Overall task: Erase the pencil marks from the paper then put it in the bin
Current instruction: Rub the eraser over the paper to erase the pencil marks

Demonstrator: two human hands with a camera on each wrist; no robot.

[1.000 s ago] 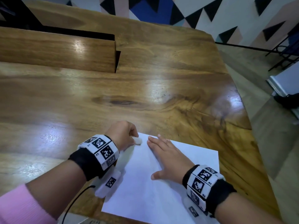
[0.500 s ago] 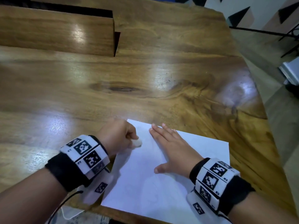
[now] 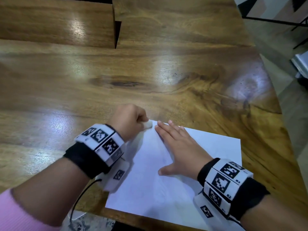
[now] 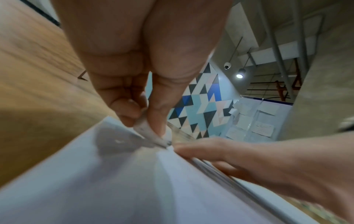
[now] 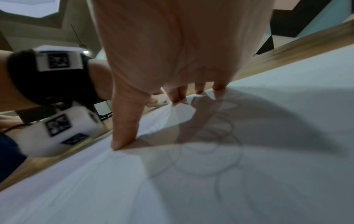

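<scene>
Two hands are working on a white sheet of paper [image 3: 168,184] that is lying flat on a shiny brown wooden table [image 3: 116,77], near the table's close edge. The left hand [image 3: 129,121] is curling up like a fist, and its thumb and fingers are pinching a small white eraser [image 3: 148,124]. The eraser is touching the paper at the far corner, and its tip is looking dark and smudged in the left wrist view [image 4: 153,136]. The right hand [image 3: 180,147] is lying flat on the paper just beside the eraser, with its fingers straight and spread and its thumb sticking out to the side. It is pressing down and gripping nothing. Faint pencil marks [image 5: 210,144], round loops and curvy lines, are showing on the paper under the right hand in the right wrist view. Both wrists are wearing black bands with white blocks that have black square patterns on them. A pink sleeve [image 3: 18,212] is covering the left arm.
</scene>
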